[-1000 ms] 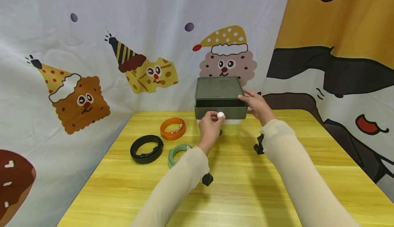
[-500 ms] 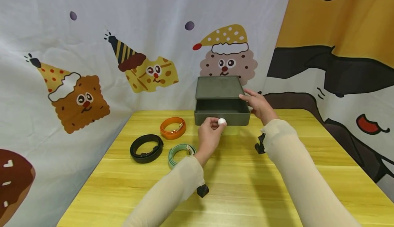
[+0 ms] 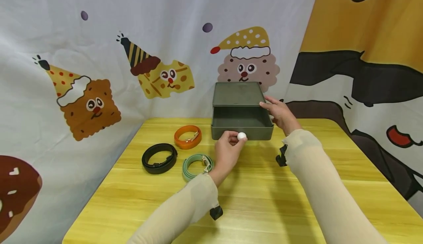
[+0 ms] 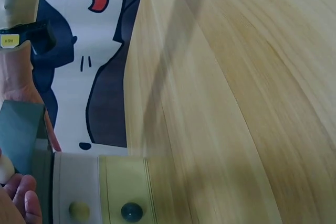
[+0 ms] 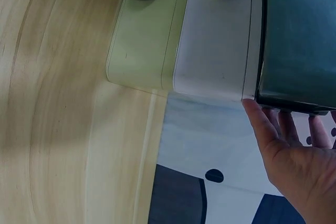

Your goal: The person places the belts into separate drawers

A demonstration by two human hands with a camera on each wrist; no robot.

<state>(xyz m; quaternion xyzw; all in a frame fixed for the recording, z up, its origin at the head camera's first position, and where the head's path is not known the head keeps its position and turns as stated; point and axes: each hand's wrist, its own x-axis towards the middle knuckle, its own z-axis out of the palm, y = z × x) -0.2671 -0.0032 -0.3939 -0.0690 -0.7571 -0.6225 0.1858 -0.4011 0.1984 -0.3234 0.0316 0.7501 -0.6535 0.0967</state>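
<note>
A small drawer cabinet with a dark green top (image 3: 238, 94) stands at the back of the table. Its green top drawer (image 3: 257, 133) is pulled well out, and the inside that shows is bare. My left hand (image 3: 228, 152) pinches the round white knob (image 3: 242, 136) on that drawer's front. Fairly straight fingers of my right hand (image 3: 280, 113) rest against the cabinet's right side, near its top front corner. Below the green drawer, the right wrist view shows a white drawer (image 5: 215, 45) with a yellow knob and a pale yellow drawer (image 5: 144, 45) with a dark knob, both closed.
Three coiled belts lie left of the cabinet: an orange belt (image 3: 187, 144), a black belt (image 3: 159, 167) and a green belt (image 3: 188, 168) close to my left forearm. A cartoon-printed curtain (image 3: 178, 16) hangs right behind the wooden table (image 3: 251, 207).
My left hand has drawn the green top drawer out toward me by its knob, from slightly open to wide open. The right hand has stayed at the cabinet's side.
</note>
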